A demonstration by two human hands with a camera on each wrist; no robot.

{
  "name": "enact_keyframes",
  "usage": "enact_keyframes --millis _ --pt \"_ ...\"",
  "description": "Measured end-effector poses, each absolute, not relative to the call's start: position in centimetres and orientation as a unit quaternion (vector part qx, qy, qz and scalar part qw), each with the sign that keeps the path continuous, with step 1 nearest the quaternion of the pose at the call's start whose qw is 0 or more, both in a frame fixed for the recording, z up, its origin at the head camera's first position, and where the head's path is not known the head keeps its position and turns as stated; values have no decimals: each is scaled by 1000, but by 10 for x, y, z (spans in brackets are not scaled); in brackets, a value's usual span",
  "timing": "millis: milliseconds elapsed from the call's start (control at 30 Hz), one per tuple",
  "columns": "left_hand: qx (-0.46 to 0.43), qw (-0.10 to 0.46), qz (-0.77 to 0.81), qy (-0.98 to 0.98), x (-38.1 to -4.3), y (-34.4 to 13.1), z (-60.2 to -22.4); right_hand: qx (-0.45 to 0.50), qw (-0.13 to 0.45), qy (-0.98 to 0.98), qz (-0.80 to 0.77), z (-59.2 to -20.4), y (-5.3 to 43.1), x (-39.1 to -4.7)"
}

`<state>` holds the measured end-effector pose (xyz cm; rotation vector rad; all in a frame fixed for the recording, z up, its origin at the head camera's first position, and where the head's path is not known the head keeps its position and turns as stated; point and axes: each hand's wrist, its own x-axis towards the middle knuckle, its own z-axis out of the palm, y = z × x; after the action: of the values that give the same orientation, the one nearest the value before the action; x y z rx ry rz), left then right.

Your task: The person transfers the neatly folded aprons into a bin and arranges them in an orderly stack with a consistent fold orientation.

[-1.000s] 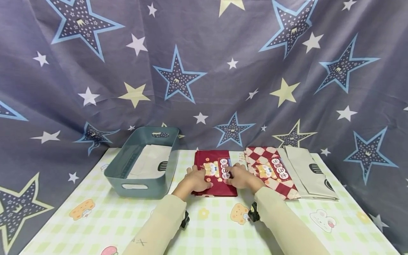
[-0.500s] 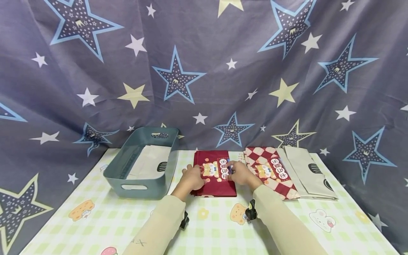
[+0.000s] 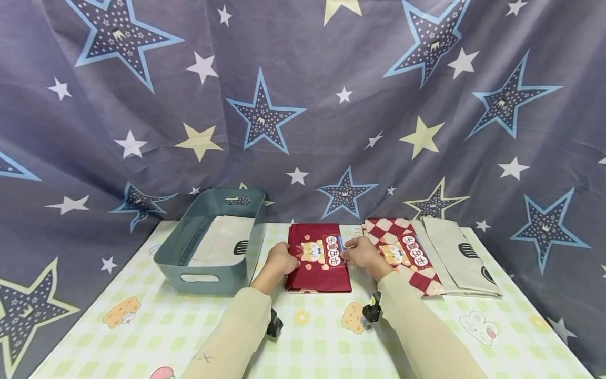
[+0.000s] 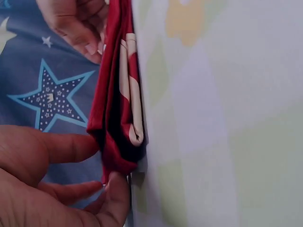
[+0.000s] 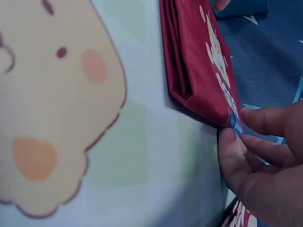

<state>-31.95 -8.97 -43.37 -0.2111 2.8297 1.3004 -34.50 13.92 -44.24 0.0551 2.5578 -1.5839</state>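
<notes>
A folded red cloth point(image 3: 318, 279) with a cartoon animal and white lettering lies flat on the table between the two hands. My left hand point(image 3: 280, 260) pinches its left edge, the thumb point(image 4: 117, 194) low against the side and fingers over the top. At the opposite edge, my right hand point(image 3: 362, 253) pinches the side near the lettering, its thumb point(image 5: 232, 149) below and fingertips above. In the left wrist view, the cloth's front side shows stacked layers, with a red and cream fold inside.
A blue-green basket point(image 3: 203, 287) holding a folded cream cloth point(image 3: 222, 239) stands left. On the right lie a folded red-and-cream checked cloth point(image 3: 385, 230) and a folded cream cloth point(image 3: 447, 247). Behind hangs a starry curtain point(image 3: 303, 131); a green checked cover point(image 3: 312, 342) lies underneath.
Both hands have shifted outward from the top of the red cloth to its left and right edges, uncovering more of the print. The cloth stays nearly in place.
</notes>
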Motion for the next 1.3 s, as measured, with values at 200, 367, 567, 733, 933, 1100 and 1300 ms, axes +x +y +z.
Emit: enact_keyframes --millis 200,367,567,733,933,1100,1300 --pt "-130 27 490 862 -323 -93 -434 37 76 828 -555 -442 138 -346" --pt "-160 52 533 829 -327 -93 -433 41 81 821 -563 -442 139 -346" --pt "-164 69 579 796 -328 -92 -432 42 87 821 -562 -441 141 -347" --pt "-146 83 624 763 -327 -93 -433 40 86 806 -585 -444 144 -347" --pt "-125 105 673 722 -326 -95 -433 21 86 767 -635 -441 146 -345" --pt "-122 122 691 702 -325 -96 -434 29 92 739 -666 -439 147 -343" --pt "-110 133 722 670 -323 -95 -433 39 91 725 -682 -442 148 -346"
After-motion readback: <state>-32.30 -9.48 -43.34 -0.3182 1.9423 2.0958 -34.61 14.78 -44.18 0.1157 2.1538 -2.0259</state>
